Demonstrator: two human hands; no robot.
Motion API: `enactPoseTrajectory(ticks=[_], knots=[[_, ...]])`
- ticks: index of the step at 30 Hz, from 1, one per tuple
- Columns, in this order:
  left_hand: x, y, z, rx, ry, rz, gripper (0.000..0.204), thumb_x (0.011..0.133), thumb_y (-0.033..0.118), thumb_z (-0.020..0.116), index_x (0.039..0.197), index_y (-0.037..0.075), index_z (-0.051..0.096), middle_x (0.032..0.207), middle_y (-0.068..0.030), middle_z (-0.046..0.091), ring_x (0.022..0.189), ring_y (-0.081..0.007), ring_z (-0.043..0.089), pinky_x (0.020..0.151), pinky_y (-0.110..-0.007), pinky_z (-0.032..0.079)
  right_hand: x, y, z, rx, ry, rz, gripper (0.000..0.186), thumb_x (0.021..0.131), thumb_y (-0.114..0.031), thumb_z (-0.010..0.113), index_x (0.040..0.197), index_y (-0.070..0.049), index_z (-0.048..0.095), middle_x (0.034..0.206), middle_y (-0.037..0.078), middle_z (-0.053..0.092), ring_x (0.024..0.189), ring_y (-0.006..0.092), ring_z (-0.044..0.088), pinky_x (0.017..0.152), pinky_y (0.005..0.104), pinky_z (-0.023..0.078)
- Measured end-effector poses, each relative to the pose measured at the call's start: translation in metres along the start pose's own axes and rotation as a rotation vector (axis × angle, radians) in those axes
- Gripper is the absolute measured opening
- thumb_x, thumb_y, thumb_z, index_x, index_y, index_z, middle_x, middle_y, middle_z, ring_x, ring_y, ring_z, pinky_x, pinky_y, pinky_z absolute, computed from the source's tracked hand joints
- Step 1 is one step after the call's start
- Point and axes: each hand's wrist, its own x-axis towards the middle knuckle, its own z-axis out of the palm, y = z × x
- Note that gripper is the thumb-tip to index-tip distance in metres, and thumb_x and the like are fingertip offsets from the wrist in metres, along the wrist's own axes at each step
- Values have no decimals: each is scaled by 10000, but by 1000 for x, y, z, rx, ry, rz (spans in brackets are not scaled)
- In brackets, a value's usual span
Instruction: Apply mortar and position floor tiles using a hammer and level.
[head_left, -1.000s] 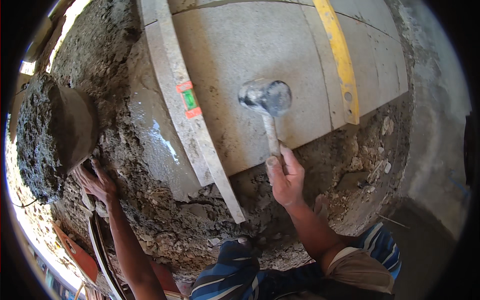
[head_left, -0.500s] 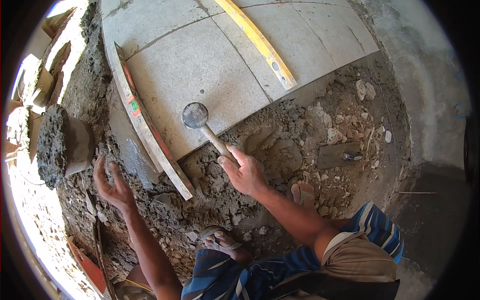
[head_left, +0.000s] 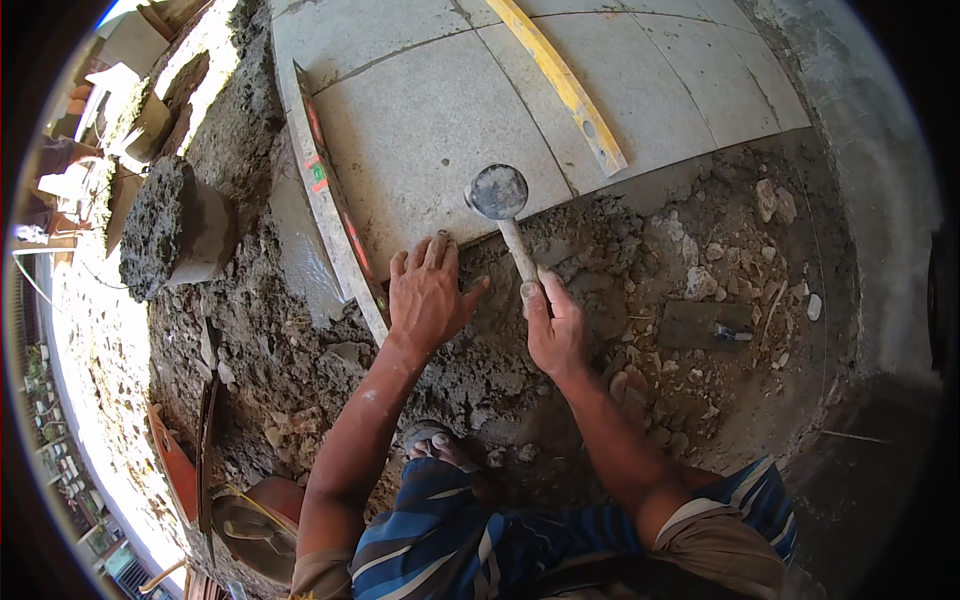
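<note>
At the near edge of the slab (head_left: pixel 430 150), the left hand (head_left: pixel 430 292) spread empty fingers, perhaps bracing, while the right hand (head_left: pixel 553 332) clasped the mallet handle (head_left: pixel 516 246).

One head-worn fisheye looks steeply down, fairly near, on the left hand (head_left: pixel 428 295) and right hand (head_left: pixel 556 330).

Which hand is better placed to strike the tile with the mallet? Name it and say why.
Right, I'd judge: the right hand grips the mallet, whose head appears over the near edge of the tile. The left hand holds no tool, its fingers at that edge.
</note>
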Motion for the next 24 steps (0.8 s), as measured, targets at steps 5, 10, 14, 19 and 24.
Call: enactPoseTrajectory(ticks=[5,10,14,19,24], knots=[[1,2,-2,21,19,5,716,909,569,674,1318,-17,628,1412,-149,583,1369,-312,492,1138,-506,343,-3,17,14,-116,42,-103,393,1059,-267,557,1307,31,618,1049,272,708,929,445,700,782,472,555],[-1,4,-3,22,20,14,743,897,575,686,1332,-23,612,1388,-145,582,1353,-311,493,1117,-504,357,-8,19,21,-221,-14,-51,406,1047,-266,563,1308,40,618,1097,280,703,983,454,693,820,482,561],[-1,0,-1,13,12,7,772,895,584,682,1345,-38,599,1404,-157,571,1367,-320,479,1119,-499,358,-2,9,21,-208,-101,10,417,1048,-269,559,1305,55,615,1092,283,703,987,453,694,826,485,559],[-6,-1,4,0,20,8,802,902,605,663,1365,-45,585,1429,-174,557,1386,-332,464,1133,-495,351,-9,3,23,-56,24,-135,368,1053,-255,556,1264,40,620,1026,278,697,941,465,677,790,479,545],[-6,-3,7,37,43,18,826,905,624,650,1381,-46,571,1446,-172,543,1396,-328,453,1136,-492,350,-3,26,23,-233,-3,-59,326,1061,-247,555,1233,21,621,958,272,683,886,469,662,751,467,529]])
